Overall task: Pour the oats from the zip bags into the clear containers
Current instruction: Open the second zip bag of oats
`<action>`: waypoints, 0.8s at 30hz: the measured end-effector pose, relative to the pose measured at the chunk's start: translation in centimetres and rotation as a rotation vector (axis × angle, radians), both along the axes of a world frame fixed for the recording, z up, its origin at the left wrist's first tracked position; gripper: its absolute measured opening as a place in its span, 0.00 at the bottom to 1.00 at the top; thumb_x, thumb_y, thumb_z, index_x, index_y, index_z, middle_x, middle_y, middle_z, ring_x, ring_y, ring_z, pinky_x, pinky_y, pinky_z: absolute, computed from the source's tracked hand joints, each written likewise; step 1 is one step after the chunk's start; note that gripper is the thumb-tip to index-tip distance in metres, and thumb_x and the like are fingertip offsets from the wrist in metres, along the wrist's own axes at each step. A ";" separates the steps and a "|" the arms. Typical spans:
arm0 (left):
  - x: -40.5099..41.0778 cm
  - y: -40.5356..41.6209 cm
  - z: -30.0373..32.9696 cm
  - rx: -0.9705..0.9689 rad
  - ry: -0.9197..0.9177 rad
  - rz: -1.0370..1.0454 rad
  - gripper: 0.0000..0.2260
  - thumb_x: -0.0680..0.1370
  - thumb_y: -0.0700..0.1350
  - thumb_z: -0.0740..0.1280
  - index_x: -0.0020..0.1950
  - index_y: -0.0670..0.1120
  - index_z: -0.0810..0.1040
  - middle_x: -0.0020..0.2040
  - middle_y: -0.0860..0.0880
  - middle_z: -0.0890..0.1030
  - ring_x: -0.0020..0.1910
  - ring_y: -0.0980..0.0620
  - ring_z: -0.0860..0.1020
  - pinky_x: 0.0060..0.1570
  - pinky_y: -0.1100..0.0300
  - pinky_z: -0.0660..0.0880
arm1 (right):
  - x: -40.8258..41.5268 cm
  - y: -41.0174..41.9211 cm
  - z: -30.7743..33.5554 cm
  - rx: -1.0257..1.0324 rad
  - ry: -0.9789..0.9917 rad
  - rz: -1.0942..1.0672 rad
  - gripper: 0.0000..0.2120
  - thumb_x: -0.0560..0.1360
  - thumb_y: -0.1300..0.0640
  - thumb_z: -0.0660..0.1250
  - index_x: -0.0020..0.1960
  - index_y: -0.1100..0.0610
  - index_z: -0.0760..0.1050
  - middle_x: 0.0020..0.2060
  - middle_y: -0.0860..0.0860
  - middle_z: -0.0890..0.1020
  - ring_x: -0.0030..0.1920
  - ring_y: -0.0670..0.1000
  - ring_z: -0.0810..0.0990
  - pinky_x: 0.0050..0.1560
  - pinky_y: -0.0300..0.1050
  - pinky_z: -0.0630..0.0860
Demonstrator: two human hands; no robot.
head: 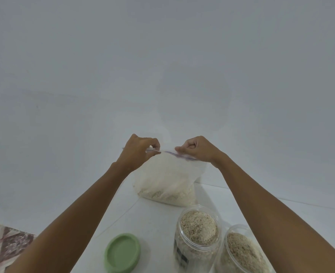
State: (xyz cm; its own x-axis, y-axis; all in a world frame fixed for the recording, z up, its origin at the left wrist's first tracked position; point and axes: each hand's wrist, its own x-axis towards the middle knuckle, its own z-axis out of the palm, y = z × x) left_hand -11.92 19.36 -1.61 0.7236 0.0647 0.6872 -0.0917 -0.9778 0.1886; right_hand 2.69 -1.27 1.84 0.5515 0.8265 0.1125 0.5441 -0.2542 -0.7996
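While standing upright at centre of the white table (pixel 154 219), zip bag (pixel 165 182) of oats: left hand (pixel 138 152) and right hand (pixel 198 148) each pinching its top seal. Two oat-filled clear containers (pixel 199 229) at five o'clock; green lid (pixel 123 253) at seven o'clock.

You get dim, flat, even light with a grey-blue cast; no clear source shows. The wall (pixel 162 66) reads as a dull, featureless grey, darker toward the corners. Shadows are faint: only a soft one under the bag (pixel 166 180) on the counter (pixel 154 219). No glare anywhere. Your picture is slightly soft overall, and fine detail smears. Wide-angle distortion stretches your forearms near the lower edges and bends the counter's edge.
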 end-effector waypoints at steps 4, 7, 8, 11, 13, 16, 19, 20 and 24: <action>0.0 -0.4 0.0 -0.040 -0.009 -0.025 0.04 0.75 0.50 0.71 0.44 0.50 0.83 0.40 0.57 0.84 0.32 0.53 0.78 0.43 0.49 0.74 | 0.0 0.8 0.1 -0.040 -0.075 -0.017 0.09 0.77 0.49 0.72 0.39 0.50 0.81 0.37 0.49 0.83 0.42 0.49 0.80 0.52 0.44 0.75; 0.1 -0.7 0.0 -0.025 -0.007 -0.041 0.04 0.76 0.49 0.71 0.46 0.51 0.85 0.42 0.56 0.86 0.35 0.54 0.81 0.43 0.47 0.76 | -0.1 1.3 0.4 -0.120 -0.143 0.004 0.04 0.76 0.51 0.74 0.44 0.50 0.84 0.44 0.53 0.87 0.47 0.51 0.85 0.58 0.50 0.78; 0.2 -0.7 0.1 -0.024 -0.007 -0.045 0.04 0.76 0.48 0.72 0.45 0.50 0.86 0.42 0.55 0.86 0.35 0.54 0.81 0.42 0.48 0.76 | -0.2 1.6 0.5 -0.158 -0.168 0.014 0.04 0.76 0.51 0.74 0.45 0.50 0.85 0.45 0.53 0.87 0.46 0.51 0.85 0.57 0.51 0.79; 0.2 -0.7 0.2 -0.048 -0.007 -0.027 0.03 0.75 0.47 0.74 0.43 0.49 0.86 0.43 0.53 0.86 0.36 0.52 0.82 0.42 0.48 0.78 | -0.1 2.1 0.5 -0.206 -0.259 -0.015 0.04 0.76 0.49 0.72 0.43 0.46 0.83 0.46 0.50 0.87 0.49 0.50 0.85 0.58 0.55 0.80; -0.2 -0.9 0.8 0.000 0.043 -0.024 0.04 0.75 0.50 0.73 0.43 0.51 0.86 0.51 0.53 0.85 0.46 0.51 0.83 0.48 0.49 0.77 | -0.1 2.3 0.3 -0.171 -0.248 -0.101 0.07 0.77 0.48 0.71 0.40 0.45 0.81 0.43 0.47 0.87 0.46 0.49 0.86 0.53 0.51 0.80; -2.2 -2.2 3.3 -0.015 0.393 -0.148 0.05 0.75 0.53 0.73 0.44 0.53 0.85 0.57 0.58 0.82 0.58 0.59 0.78 0.59 0.59 0.71 | -0.1 2.5 -0.1 -0.110 -0.358 -0.407 0.07 0.79 0.49 0.67 0.44 0.47 0.81 0.45 0.46 0.86 0.46 0.52 0.85 0.44 0.45 0.76; -3.9 -3.9 5.4 -0.195 0.894 -0.279 0.05 0.77 0.49 0.72 0.46 0.49 0.83 0.46 0.55 0.87 0.49 0.61 0.82 0.58 0.52 0.76 | -0.3 3.0 -0.3 -0.090 -0.386 -0.537 0.07 0.80 0.50 0.65 0.48 0.50 0.81 0.48 0.48 0.85 0.49 0.55 0.82 0.44 0.44 0.72; -4.0 -4.2 5.6 -0.202 0.946 -0.290 0.04 0.77 0.49 0.72 0.45 0.50 0.82 0.45 0.54 0.87 0.47 0.60 0.83 0.58 0.48 0.77 | -0.4 3.3 -0.2 -0.086 -0.378 -0.538 0.07 0.80 0.50 0.65 0.48 0.50 0.81 0.48 0.48 0.85 0.49 0.55 0.82 0.44 0.44 0.71; -3.6 -4.6 5.7 -0.172 0.911 -0.214 0.07 0.71 0.51 0.78 0.41 0.59 0.80 0.40 0.58 0.83 0.47 0.51 0.82 0.55 0.46 0.78 | -0.9 3.8 0.3 -0.074 -0.388 -0.487 0.08 0.79 0.51 0.66 0.48 0.51 0.82 0.48 0.46 0.85 0.49 0.53 0.83 0.43 0.43 0.72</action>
